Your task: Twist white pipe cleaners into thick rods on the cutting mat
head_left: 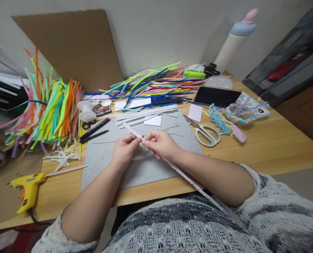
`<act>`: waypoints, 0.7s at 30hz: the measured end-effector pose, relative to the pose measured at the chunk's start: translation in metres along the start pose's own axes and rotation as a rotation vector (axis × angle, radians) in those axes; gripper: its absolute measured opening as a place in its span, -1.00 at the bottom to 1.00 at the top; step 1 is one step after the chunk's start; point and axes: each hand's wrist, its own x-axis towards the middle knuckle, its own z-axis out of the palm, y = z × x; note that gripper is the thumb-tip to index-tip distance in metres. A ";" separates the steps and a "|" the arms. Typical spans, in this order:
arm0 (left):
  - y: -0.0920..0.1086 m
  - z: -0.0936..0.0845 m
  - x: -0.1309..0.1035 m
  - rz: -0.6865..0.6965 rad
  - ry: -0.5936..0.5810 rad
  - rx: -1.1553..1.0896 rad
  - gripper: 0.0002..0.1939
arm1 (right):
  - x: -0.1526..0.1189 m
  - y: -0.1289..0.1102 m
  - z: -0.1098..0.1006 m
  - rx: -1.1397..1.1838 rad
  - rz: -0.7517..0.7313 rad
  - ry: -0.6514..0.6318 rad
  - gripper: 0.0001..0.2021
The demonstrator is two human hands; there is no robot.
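Observation:
Above the grey cutting mat [148,175], my left hand [125,147] pinches a white twisted pipe cleaner [131,130] between thumb and fingers. Right beside it, my right hand [162,144] is closed on the same pipe cleaner, the fingertips of both hands almost touching. One end sticks up past my left hand toward the back of the mat. A long white strand [192,182] runs from under my right hand down past my forearm toward my lap. Thin wires [172,134] and straight white pipe cleaners [143,116] lie on the mat behind my hands.
Scissors [208,136] lie at the mat's right edge, near a phone [217,96] and pastel braided pieces [225,117]. Colourful pipe cleaner bundles [51,112] stand at left, with more [156,84] along the wall. A yellow glue gun [30,189], black pens [95,130] and white scraps [63,157] are leftward.

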 end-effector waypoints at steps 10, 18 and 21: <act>-0.006 -0.009 0.002 -0.092 -0.188 -0.225 -0.70 | 0.006 0.007 -0.008 0.852 0.468 -0.509 -0.91; -0.001 -0.008 0.001 -0.070 -0.233 -0.255 -0.72 | 0.004 0.004 -0.001 0.515 0.230 -0.385 -0.78; -0.005 -0.005 0.000 -0.108 -0.154 -0.227 -0.70 | 0.002 0.003 0.002 0.272 0.136 -0.242 -0.75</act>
